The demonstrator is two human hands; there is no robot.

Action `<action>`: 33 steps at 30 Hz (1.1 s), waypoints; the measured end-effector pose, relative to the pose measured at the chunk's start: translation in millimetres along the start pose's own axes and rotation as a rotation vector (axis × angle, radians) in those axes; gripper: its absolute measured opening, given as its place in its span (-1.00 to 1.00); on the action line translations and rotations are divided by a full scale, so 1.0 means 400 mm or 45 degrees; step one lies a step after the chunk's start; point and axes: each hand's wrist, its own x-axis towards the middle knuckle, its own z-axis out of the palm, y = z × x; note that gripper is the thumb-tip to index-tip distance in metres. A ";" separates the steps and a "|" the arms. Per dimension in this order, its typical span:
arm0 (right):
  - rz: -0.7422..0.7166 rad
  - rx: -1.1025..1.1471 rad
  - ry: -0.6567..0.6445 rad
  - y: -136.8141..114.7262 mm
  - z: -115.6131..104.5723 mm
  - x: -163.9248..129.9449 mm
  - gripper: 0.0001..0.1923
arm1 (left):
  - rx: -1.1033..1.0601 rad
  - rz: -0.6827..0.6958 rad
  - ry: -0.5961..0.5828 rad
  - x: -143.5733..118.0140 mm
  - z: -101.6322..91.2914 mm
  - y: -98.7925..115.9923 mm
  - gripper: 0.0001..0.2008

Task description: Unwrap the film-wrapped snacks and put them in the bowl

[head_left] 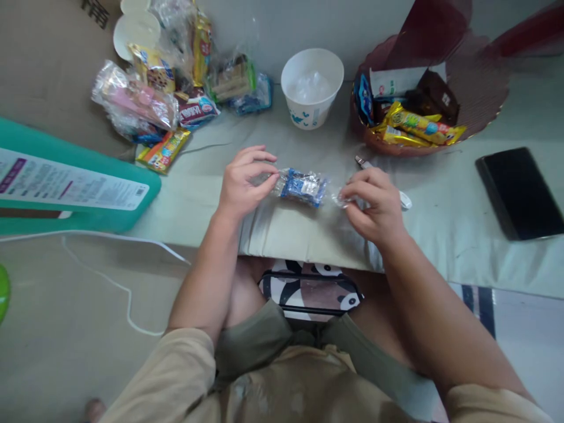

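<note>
A small blue-and-white snack in a clear wrapper (304, 187) lies near the front edge of the pale table (449, 235). My left hand (242, 182) pinches the wrapper's left end. My right hand (374, 202) pinches its twisted right end. The packet stretches between both hands, resting on or just above the tabletop. A small white object (404, 201) with a metal tip lies behind my right hand, partly hidden.
A white paper cup (312, 87) stands behind the packet. A dark red basket (434, 100) of wrapped snacks sits back right, a black phone (519, 191) far right. A heap of snack packets (171, 88) lies back left, a teal box (70, 182) at left.
</note>
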 end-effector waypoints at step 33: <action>0.099 -0.175 -0.457 -0.025 0.052 0.007 -0.46 | 0.024 -0.234 -0.205 -0.001 0.060 0.103 -0.78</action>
